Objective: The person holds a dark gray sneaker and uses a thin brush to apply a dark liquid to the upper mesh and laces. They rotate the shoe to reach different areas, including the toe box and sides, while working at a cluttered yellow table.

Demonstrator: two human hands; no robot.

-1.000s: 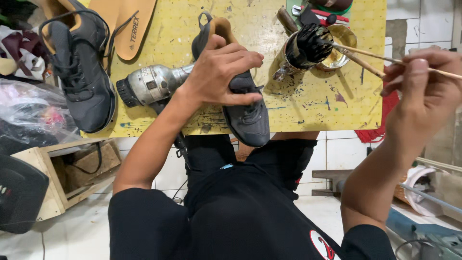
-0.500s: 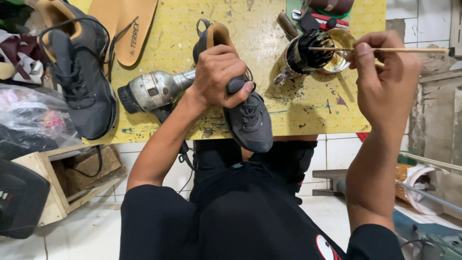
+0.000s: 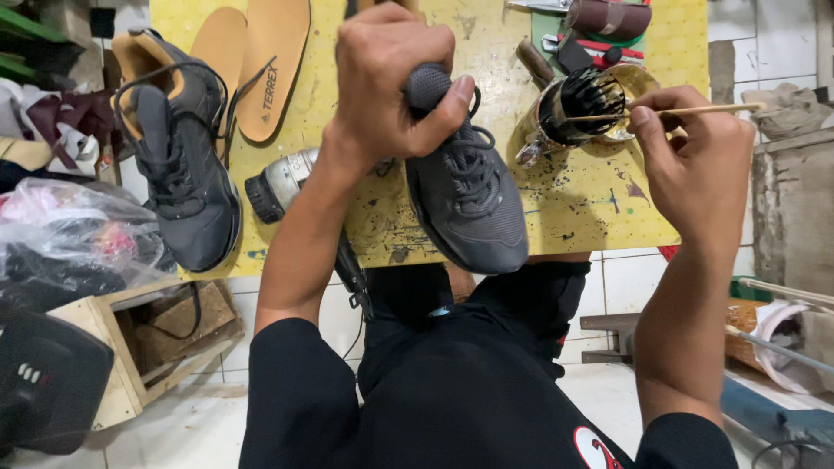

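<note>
On the yellow table point(image 3: 608, 200), left hand point(image 3: 387, 82) grips a dark grey shoe point(image 3: 473, 204).

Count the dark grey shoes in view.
2. One shoe is gripped by the left hand at the table's middle; the other shoe lies at its left edge. More may be hidden off-frame.

A dark grey shoe point(image 3: 469, 204) is lying on the yellow table, its heel gripped and lifted a little, its toe hanging over the near edge. Its mesh upper is facing up and the laces are sitting loosely tied. A thin wooden stick point(image 3: 695, 110) is lying almost level, its tip reaching into a can point(image 3: 578, 108). The can is standing upright on the table just right of the shoe, its rim and inside caked with black glue.
</note>
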